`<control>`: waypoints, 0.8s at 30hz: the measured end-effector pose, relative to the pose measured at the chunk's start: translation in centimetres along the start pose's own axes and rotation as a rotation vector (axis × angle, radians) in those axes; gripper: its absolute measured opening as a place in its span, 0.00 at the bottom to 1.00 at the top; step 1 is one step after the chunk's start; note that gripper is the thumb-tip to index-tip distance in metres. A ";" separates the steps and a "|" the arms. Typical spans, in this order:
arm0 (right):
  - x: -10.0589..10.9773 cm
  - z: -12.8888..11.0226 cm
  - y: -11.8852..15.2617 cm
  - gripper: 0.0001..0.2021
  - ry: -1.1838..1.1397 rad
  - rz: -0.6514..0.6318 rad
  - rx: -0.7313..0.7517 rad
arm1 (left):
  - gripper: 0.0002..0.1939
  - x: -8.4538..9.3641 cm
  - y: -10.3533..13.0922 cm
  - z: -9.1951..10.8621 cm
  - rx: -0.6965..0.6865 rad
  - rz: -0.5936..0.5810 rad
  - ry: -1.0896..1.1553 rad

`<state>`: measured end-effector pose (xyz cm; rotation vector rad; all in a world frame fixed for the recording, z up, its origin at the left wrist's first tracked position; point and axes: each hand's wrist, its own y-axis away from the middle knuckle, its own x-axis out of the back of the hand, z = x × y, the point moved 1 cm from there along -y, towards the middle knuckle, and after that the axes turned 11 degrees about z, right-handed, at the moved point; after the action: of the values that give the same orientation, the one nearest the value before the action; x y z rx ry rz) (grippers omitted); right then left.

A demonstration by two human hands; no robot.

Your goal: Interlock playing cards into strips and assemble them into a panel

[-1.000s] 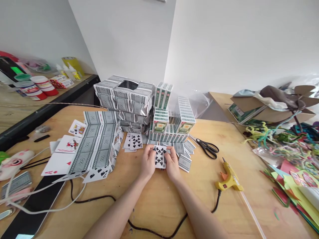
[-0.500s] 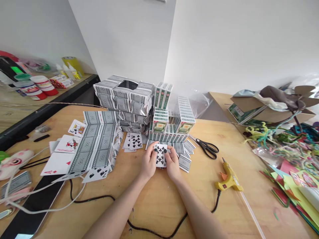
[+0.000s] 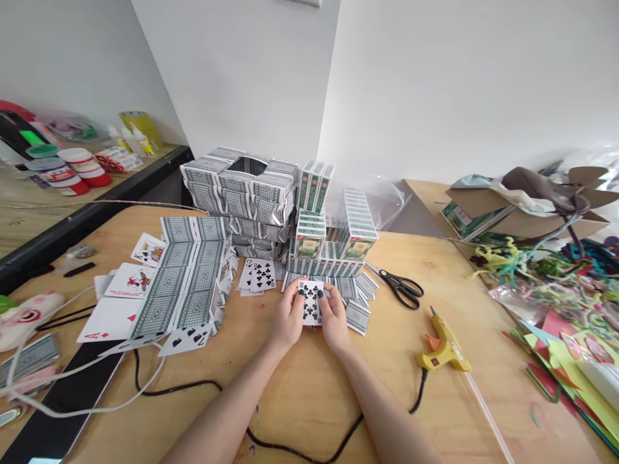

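Both hands hold one playing card point(image 3: 311, 310), the ten of clubs, face up above the table. My left hand point(image 3: 289, 314) grips its left edge and my right hand point(image 3: 334, 314) its right edge, thumbs on the face. Whether more cards lie beneath it is hidden. Just beyond my hands, several cards point(image 3: 358, 316) lie back up. To the left are face-up cards point(image 3: 264, 275), and further left a folded structure made of cards point(image 3: 193, 283). Behind stand card-covered boxes point(image 3: 236, 187) and stacked green-and-white card packs point(image 3: 312, 241).
Black-handled scissors point(image 3: 403, 288) and a yellow glue gun point(image 3: 445, 348) lie on the right. A black cable point(image 3: 290, 454) crosses the table near my forearms. Coloured paper point(image 3: 570, 361) and pipe cleaners point(image 3: 536, 264) crowd the far right; paint jars point(image 3: 84, 165) stand at the far left.
Almost nothing differs. Both hands keep their hold on the ten of clubs in nearly the same place, and the whole view has shifted very slightly.
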<state>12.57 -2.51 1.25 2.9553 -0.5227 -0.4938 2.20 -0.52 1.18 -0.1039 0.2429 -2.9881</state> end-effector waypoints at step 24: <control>-0.3 -0.3 0.2 0.14 0.028 0.006 -0.012 | 0.16 0.1 -0.1 0.0 0.023 -0.020 -0.033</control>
<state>12.38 -2.59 1.63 2.9435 -0.5236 -0.4528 2.07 -0.41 1.22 -0.1531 0.2047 -3.0053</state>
